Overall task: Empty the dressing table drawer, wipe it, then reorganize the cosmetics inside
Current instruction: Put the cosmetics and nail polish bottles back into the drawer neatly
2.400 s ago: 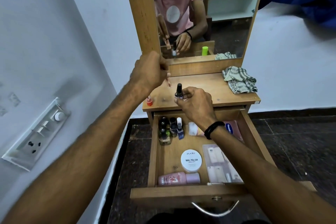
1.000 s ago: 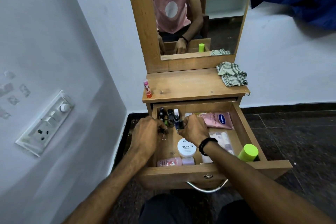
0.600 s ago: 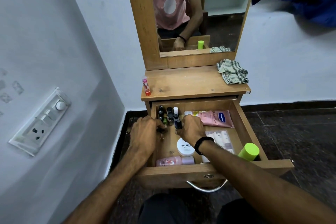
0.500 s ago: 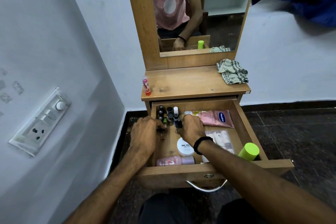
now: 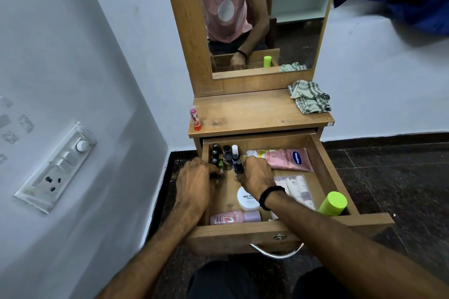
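Observation:
The wooden drawer (image 5: 325,165) is pulled out under the dressing table top (image 5: 255,114). Small nail polish bottles (image 5: 227,155) stand in rows at its back left. My left hand (image 5: 194,182) is curled round a small dark bottle at the left row's front. My right hand (image 5: 257,175) pinches a dark blue bottle (image 5: 238,167) at the right row's front. Also inside lie a pink Vaseline tube (image 5: 289,159), a white nail polish remover jar (image 5: 246,199), a pink bottle (image 5: 233,217), a clear pouch of tubes (image 5: 297,188) and a green-capped bottle (image 5: 332,202).
A small red-and-pink stick (image 5: 195,118) stands at the table top's left edge. A checked cloth (image 5: 309,99) lies crumpled at the right. The mirror (image 5: 264,14) rises behind. A wall switch panel (image 5: 56,167) is close on the left. Dark tiled floor (image 5: 388,177) surrounds the table.
Both hands came down from the table top into the drawer with small bottles. Over the last half second they have barely moved among the bottle rows.

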